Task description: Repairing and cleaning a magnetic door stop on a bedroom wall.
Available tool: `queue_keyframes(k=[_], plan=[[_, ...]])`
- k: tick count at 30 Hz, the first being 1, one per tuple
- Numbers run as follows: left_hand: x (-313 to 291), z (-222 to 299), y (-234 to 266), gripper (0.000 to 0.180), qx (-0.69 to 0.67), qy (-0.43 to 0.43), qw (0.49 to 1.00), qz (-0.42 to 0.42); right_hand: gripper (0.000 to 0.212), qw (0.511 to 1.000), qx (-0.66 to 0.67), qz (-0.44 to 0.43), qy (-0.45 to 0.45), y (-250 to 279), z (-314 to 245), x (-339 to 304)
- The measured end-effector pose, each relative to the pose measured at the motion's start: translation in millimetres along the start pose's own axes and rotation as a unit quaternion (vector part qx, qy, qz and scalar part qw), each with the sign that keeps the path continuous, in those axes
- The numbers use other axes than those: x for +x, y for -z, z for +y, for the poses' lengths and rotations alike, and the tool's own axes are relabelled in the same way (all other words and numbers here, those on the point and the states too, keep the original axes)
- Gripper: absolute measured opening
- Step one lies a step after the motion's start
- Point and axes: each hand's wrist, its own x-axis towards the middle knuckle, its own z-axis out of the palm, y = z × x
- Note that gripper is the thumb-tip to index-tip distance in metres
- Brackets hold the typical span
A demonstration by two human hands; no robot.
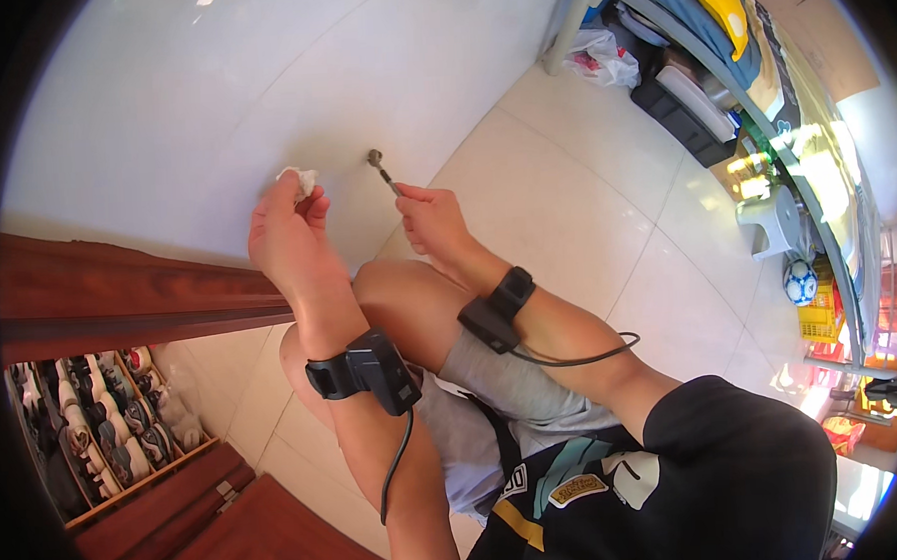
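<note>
My left hand (296, 232) is closed, with a crumpled white wad (302, 180), like tissue or cloth, pinched at the fingertips close to the glossy white wall (212, 130). To its right, my right hand (433, 224) grips a thin, dark metal tool with a small round head (376, 160). That head is at the wall; whether it touches I cannot tell. The tool's lower end is hidden inside my fingers. Black devices (382, 371) with cables are strapped to both my wrists.
A reddish-brown wooden door frame (139, 293) stands at the left, above a rack of shoes (104, 420). Along the right side are a bed frame (804, 174), a dark storage bin (687, 119), a plastic stool (769, 219), a ball (800, 282) and a yellow crate (820, 309).
</note>
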Motion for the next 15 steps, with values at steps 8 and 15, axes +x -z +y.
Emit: queue_keyframes(k=[8,15], plan=[[5.8,5.6,7.1,0.016,-0.006,0.003,1.0,0.006,0.036,1.0,-0.004,0.027,0.01,-2.1,-1.8,0.4],[1.1,8.8,4.3,0.015,0.02,-0.01,1.0,0.018,0.036,1.0,0.006,0.025,-0.006,9.5,-7.5,8.0]])
